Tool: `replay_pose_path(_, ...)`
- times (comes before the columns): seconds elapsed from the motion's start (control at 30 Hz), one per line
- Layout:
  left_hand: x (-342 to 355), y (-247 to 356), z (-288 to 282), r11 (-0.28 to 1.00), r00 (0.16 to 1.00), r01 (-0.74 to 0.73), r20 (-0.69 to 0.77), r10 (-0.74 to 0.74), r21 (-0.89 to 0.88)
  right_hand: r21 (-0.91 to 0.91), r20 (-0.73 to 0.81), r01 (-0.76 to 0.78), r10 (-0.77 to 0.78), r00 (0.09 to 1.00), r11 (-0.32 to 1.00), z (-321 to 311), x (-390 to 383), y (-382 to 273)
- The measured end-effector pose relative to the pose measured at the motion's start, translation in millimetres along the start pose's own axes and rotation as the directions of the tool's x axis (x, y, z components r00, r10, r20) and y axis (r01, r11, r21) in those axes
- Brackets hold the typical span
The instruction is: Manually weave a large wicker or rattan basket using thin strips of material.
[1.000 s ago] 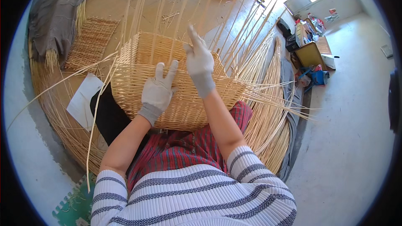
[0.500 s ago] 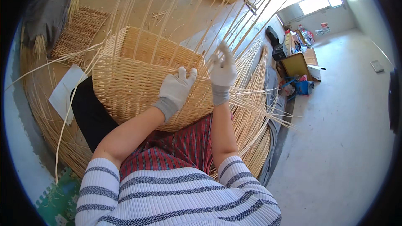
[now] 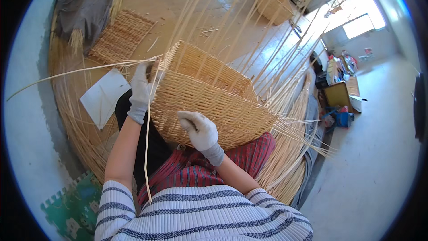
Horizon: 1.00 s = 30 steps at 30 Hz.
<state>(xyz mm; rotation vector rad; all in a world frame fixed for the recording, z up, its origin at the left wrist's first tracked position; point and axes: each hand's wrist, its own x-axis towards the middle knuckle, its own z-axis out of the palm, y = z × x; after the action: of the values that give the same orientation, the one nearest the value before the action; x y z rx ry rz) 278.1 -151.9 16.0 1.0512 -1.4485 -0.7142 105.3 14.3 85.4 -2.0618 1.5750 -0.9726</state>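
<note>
A half-woven wicker basket (image 3: 214, 107) lies tilted across my lap, with long upright stakes (image 3: 240, 31) rising from its weave. At its left corner my left hand (image 3: 141, 93), in a white glove with a grey cuff, closes round the basket's edge where loose strands (image 3: 102, 66) stick out. One long strand (image 3: 147, 151) hangs down past that hand toward my shirt. In front of the basket's near wall is my right hand (image 3: 200, 133), gloved the same way, its fingers curled in and no object showing in them.
A bundle of long canes (image 3: 290, 147) lies to the right on grey cloth. Left of the basket are a woven mat (image 3: 124, 35) and a white board (image 3: 104, 97). Another basket (image 3: 273, 5) stands farther off. Green foam mats (image 3: 73, 205) lie at the lower left.
My left hand has gone from the basket's near rim to its left corner. My right hand has come down and left from the right corner, fingers curling. The whole view has shifted.
</note>
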Motion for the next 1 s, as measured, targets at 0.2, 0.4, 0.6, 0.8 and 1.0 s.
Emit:
replay_pose_path(0.2,-40.9,76.6,24.2,0.981,0.955,-0.167,0.23,0.186,-0.099,0.548,-0.415,-0.393,0.647,0.639,0.739,-47.6,-50.2,97.9)
replay_pose_path(0.4,-55.4,151.3,145.4,0.967,0.636,-0.239,0.767,0.09,0.084,0.654,-0.495,-0.365,0.74,0.456,0.663,-123.9,-8.2,121.1)
replay_pose_path(0.6,-55.2,140.5,153.4,0.922,0.484,-0.271,0.867,-0.12,0.278,0.247,-0.689,-0.155,0.286,0.666,0.956,-112.6,61.3,86.0)
replay_pose_path(0.8,-51.9,49.5,54.7,0.979,0.994,0.045,0.108,-0.024,-0.199,0.308,-0.262,-0.124,0.209,0.942,0.943,-32.7,12.8,43.3)
replay_pose_path(1.0,2.2,21.6,-4.1,0.983,0.979,0.162,-0.139,-0.149,0.088,0.03,0.028,0.169,-0.17,0.985,0.985,35.5,70.9,-50.7)
